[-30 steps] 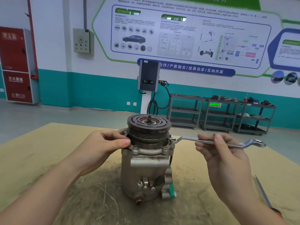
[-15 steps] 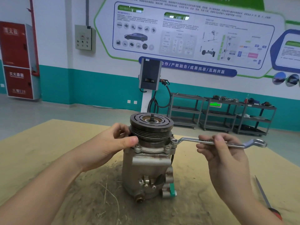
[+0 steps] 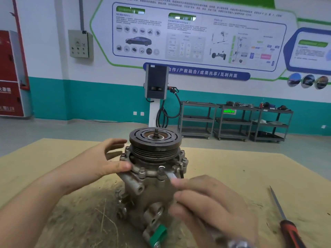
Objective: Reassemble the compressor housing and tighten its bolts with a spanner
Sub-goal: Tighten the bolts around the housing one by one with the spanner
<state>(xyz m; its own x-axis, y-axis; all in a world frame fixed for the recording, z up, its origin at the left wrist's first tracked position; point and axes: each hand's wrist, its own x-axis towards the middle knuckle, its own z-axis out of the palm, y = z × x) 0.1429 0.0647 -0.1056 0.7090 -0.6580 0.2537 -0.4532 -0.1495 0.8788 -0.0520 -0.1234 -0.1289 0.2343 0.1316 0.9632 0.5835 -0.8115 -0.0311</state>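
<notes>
The compressor housing [image 3: 152, 192] at centre frame is dull silver-grey metal, smudged brown; its pulley [image 3: 155, 140] on top is dark grey-brown with concentric grooves and a coppery ring round the shaft; a bright green clip [image 3: 158, 233] sits at lower centre; the spanner [image 3: 171, 175] shows pale silver; the screwdriver [image 3: 286, 224] at lower right has a red and black handle and a grey shaft; the table [image 3: 53, 158] is tan, stained darker beneath the housing; the wall [image 3: 53, 59] behind is white above a teal band; a red cabinet [image 3: 10, 74] stands at the left edge.
</notes>
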